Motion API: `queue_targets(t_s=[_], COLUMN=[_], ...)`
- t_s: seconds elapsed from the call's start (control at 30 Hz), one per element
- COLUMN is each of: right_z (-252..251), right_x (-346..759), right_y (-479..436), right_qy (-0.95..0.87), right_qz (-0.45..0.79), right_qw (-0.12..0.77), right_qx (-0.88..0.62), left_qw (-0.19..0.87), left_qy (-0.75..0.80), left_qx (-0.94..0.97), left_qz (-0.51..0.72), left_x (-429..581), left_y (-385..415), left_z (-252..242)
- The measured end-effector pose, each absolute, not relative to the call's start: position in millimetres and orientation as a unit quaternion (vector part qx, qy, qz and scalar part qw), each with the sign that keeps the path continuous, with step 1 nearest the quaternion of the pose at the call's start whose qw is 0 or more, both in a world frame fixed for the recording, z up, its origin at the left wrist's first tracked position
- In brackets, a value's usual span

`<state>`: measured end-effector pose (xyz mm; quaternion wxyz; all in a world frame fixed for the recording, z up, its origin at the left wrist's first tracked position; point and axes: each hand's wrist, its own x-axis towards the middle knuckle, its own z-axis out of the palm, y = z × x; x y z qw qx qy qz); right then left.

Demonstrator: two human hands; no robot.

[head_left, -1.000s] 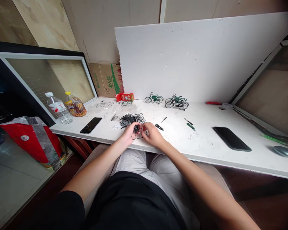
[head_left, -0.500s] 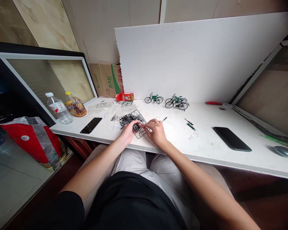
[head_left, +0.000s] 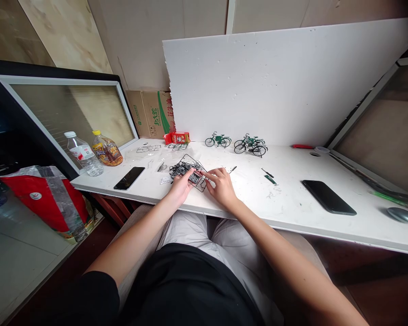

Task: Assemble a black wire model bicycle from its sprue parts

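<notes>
Near the table's front edge, my left hand (head_left: 182, 186) grips a black plastic parts frame (head_left: 185, 157), its thumb on top. My right hand (head_left: 221, 184) pinches the right side of the same frame with thumb and index finger. The frame is tilted, its far end raised over a heap of black plastic parts (head_left: 177, 170). A clear bag with a small wheel-like part (head_left: 162, 167) and a white paper slip (head_left: 165, 180) lie left of the heap. Model bicycles stand farther back, a green one (head_left: 218, 140) and a dark one (head_left: 250, 147) with another behind it.
Phones lie at left (head_left: 129, 178) and right (head_left: 329, 197), with a mouse (head_left: 403, 214) at far right. A green-handled cutter (head_left: 270, 179) sits right of my hands. Two bottles stand at left, one with a yellow cap (head_left: 107, 149). A red box (head_left: 181, 137) is at the back.
The black parts frame has turned and shifted slightly left and up in my hands. My right hand's fingers have moved a little along its edge. The other things stay put.
</notes>
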<state>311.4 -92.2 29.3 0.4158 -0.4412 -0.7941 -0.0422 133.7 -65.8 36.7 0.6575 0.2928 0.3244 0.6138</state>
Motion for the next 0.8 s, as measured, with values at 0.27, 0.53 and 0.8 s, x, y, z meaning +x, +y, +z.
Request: queue_targets(t_s=[0.27, 0.53, 0.8], right_z=[29.7, 29.9, 22.2], right_x=[311.7, 309.8, 303.8], right_y=[-93.3, -94.6, -91.1], right_qy=[-0.797, -0.788, -0.741], right_qz=[-0.034, -0.039, 0.002], right_qw=[0.414, 0.432, 0.51], right_qx=[-0.438, -0.437, -0.437], left_qw=[0.666, 0.667, 0.665], left_qy=[0.317, 0.302, 0.268], left_qx=[0.292, 0.307, 0.351], left_qz=[0.608, 0.608, 0.603], left_x=[134.2, 135.5, 139.3], left_y=[-68.0, -70.9, -75.1], left_z=[40.0, 42.0, 43.8])
